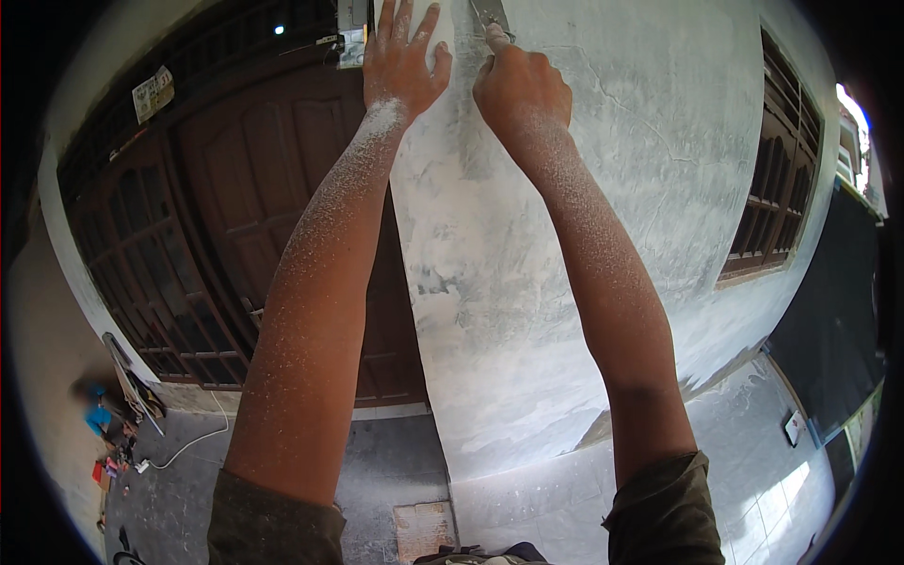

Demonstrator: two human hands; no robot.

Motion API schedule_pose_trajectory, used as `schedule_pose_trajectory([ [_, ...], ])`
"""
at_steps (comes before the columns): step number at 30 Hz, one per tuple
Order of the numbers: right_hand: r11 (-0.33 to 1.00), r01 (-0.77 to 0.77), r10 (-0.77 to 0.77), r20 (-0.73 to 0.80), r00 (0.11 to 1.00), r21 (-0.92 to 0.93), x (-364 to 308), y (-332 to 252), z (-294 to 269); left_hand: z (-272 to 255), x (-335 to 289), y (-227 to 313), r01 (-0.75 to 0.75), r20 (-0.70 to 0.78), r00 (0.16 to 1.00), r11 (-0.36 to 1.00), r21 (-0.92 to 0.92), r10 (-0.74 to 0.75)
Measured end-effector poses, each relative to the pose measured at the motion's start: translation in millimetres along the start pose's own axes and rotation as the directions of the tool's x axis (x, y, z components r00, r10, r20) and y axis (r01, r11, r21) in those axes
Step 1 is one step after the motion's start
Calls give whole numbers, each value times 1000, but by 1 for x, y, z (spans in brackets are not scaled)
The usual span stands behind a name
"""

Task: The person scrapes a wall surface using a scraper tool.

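Both my arms, speckled with white dust, reach up to a patchy white and grey plastered wall [650, 132]. My left hand [403, 73] is open near the wall's corner edge, fingers spread and pointing up; it holds nothing. Just right of it, my right hand [527, 89] is closed round the handle of a putty knife [489, 13]. One finger stretches up along the knife. Its metal blade is up at the wall, partly cut off by the top of the picture. A fine crack runs across the plaster to the right.
On the left are dark wooden doors [254, 160] with a paper [153, 94] above. A barred window [778, 179] is at right. A person in blue [97, 414] is low on the far left, near a white cable [202, 436]. A dark board [833, 311] stands far right.
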State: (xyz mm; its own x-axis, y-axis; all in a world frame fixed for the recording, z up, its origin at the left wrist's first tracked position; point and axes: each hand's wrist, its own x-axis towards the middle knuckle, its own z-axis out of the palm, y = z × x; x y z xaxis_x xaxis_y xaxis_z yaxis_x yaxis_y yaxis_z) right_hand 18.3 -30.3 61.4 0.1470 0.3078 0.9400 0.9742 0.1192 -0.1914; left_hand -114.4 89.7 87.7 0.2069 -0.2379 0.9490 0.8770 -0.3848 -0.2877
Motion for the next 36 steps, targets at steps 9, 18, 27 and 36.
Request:
schedule_pose_trajectory([
  [9, 999, -29, 28, 65, 998, 18, -7, -2, -2, -1, -1, 3, 41, 34, 999, 999, -16, -41],
  [18, 999, -11, 9, 34, 999, 50, -16, -6, 9, -1, 3, -7, 65, 11, 998, 998, -10, -65],
  [27, 1000, -9, 8, 41, 999, 26, -19, -10, 8, 4, -2, -10, 49, -24, 998, 998, -25, -50],
  [36, 1000, 7, -7, 18, 1000, -11, -9, -12, 4, 2, 3, -2, 75, 11, 997, 996, -48, -75],
])
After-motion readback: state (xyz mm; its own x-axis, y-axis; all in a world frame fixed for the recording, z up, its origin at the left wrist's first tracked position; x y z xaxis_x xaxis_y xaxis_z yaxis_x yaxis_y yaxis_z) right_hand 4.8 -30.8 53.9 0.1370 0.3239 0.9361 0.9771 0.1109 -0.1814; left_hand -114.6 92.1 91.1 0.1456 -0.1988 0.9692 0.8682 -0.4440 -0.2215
